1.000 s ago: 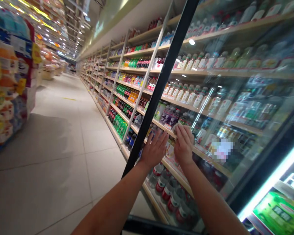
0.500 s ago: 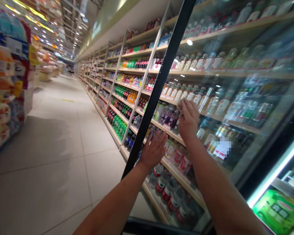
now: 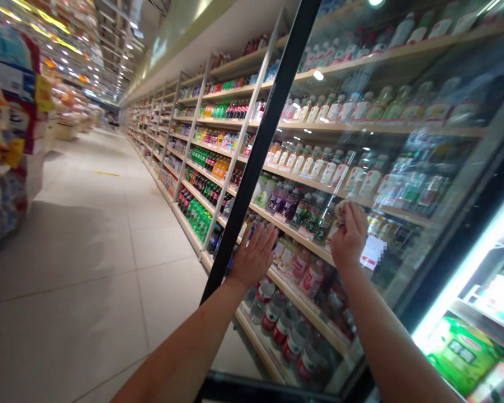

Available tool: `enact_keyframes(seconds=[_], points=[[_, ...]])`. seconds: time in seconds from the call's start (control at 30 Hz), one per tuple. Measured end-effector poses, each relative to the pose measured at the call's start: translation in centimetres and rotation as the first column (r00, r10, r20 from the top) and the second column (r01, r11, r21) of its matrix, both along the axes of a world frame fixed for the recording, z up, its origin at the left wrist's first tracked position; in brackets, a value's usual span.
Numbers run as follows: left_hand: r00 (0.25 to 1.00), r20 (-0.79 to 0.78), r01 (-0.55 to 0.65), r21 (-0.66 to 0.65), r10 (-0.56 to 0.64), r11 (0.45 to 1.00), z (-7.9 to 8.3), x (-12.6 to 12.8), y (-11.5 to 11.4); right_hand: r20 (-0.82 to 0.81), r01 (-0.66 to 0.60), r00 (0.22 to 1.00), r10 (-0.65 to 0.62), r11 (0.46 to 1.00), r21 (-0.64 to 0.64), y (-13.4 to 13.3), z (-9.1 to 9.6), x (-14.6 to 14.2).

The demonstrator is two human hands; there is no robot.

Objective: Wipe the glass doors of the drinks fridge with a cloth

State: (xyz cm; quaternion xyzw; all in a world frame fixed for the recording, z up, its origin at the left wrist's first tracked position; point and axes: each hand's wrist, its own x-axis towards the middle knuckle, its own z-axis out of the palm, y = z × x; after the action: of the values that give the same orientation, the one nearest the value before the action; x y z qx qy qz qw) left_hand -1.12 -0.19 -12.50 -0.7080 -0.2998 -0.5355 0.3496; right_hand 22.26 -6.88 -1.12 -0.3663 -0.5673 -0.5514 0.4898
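An open glass fridge door point(image 3: 403, 140) with a black frame point(image 3: 260, 151) stands in front of me. My left hand point(image 3: 254, 258) lies flat on the glass beside the frame's edge, fingers stretched out. My right hand point(image 3: 349, 238) is closed on a small pale cloth point(image 3: 341, 211) and presses it against the glass, right of the left hand. Bottled drinks on store shelves point(image 3: 302, 179) show through the pane.
A long aisle of drink shelves point(image 3: 185, 157) runs away on the right of a tiled floor point(image 3: 88, 252). Stacked packaged goods point(image 3: 8, 140) stand at the left. The lit fridge interior with a green package point(image 3: 462, 350) is at the lower right.
My right hand with the cloth went up the glass, then came down and to the right. The left hand stayed flat on the glass.
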Motion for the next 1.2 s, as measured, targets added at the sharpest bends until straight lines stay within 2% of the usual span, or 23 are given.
enact_keyframes(seconds=[0.07, 0.17, 0.23, 0.27, 0.33, 0.4, 0.43, 0.5, 0.6, 0.67, 0.77, 0.8, 0.83, 0.93, 0.97, 1.03, 1.13, 1.2], points=[[1.0, -0.004, -0.005, -0.004, 0.005, 1.0, 0.0, 0.0, 0.0, -0.035, 0.026, 0.999, -0.025, 0.999, 0.031, -0.3, -1.2, 0.6], [1.0, -0.006, -0.004, -0.003, 0.004, 1.0, 0.0, 0.0, 0.0, 0.151, 0.068, 0.987, -0.05, 0.991, -0.118, -1.1, -3.7, 1.0], [1.0, -0.008, -0.001, -0.007, 0.001, 1.0, 0.1, -0.1, -0.1, 0.257, 0.08, 0.966, -0.027, 0.977, -0.198, -1.6, -4.6, 1.5], [1.0, -0.009, 0.001, -0.01, -0.001, 1.0, 0.1, -0.1, -0.1, 0.25, 0.072, 0.968, -0.021, 0.978, -0.197, -1.7, -4.7, 1.9], [1.0, -0.007, 0.004, -0.01, -0.004, 1.0, 0.1, -0.1, -0.1, 0.126, 0.047, 0.991, -0.033, 0.993, -0.112, -1.9, -4.6, 2.7], [1.0, -0.002, 0.008, -0.003, -0.008, 1.0, 0.2, -0.1, -0.1, -0.015, 0.063, 0.998, -0.063, 0.998, -0.011, -1.9, -5.0, 3.2], [1.0, -0.001, 0.008, -0.002, -0.008, 1.0, 0.2, -0.1, -0.1, -0.028, 0.081, 0.996, -0.081, 0.997, -0.005, -2.0, -5.5, 3.2], [1.0, -0.001, 0.007, -0.006, -0.007, 1.0, 0.1, 0.0, 0.0, 0.083, 0.12, 0.99, -0.112, 0.988, -0.096, -2.1, -6.8, 3.3], [1.0, 0.002, 0.009, -0.011, -0.009, 1.0, 0.1, 0.0, 0.2, 0.289, 0.156, 0.954, -0.078, 0.954, -0.256, -2.5, -8.1, 3.8], [1.0, 0.003, 0.012, -0.015, -0.012, 1.0, 0.1, 0.0, 0.2, 0.238, 0.137, 0.968, -0.08, 0.963, -0.234, -2.8, -8.0, 4.5], [1.0, 0.007, 0.01, -0.034, -0.01, 0.999, 0.1, 0.0, 0.1, 0.022, 0.13, 0.991, -0.129, 0.986, -0.107, -2.9, -8.0, 5.1], [1.0, 0.007, 0.012, -0.037, -0.012, 0.999, 0.1, 0.0, 0.1, -0.004, 0.141, 0.99, -0.142, 0.986, -0.093, -3.0, -8.4, 5.0], [1.0, 0.007, 0.014, -0.036, -0.013, 0.999, 0.1, 0.0, 0.1, 0.024, 0.146, 0.989, -0.144, 0.983, -0.11, -3.1, -8.9, 4.9], [1.0, 0.005, 0.009, -0.023, -0.008, 1.0, 0.2, 0.1, 0.0, 0.251, 0.158, 0.964, -0.089, 0.951, -0.267, -3.4, -10.3, 4.6], [1.0, 0.005, 0.004, -0.021, -0.004, 1.0, 0.3, 0.1, 0.0, 0.293, 0.16, 0.954, -0.068, 0.94, -0.302, -3.6, -10.3, 4.7], [1.0, 0.008, -0.001, -0.019, 0.001, 1.0, 0.4, 0.1, -0.1, 0.261, 0.149, 0.962, -0.074, 0.948, -0.282, -3.7, -9.6, 5.4], [1.0, 0.006, 0.001, -0.003, -0.001, 1.0, 0.5, 0.0, -0.1, 0.019, 0.117, 0.993, -0.115, 0.987, -0.11, -3.6, -7.6, 6.6], [1.0, 0.005, 0.005, 0.011, -0.005, 1.0, 0.5, 0.0, -0.1, -0.075, 0.123, 0.989, -0.127, 0.991, -0.061, -3.6, -7.2, 7.0]])
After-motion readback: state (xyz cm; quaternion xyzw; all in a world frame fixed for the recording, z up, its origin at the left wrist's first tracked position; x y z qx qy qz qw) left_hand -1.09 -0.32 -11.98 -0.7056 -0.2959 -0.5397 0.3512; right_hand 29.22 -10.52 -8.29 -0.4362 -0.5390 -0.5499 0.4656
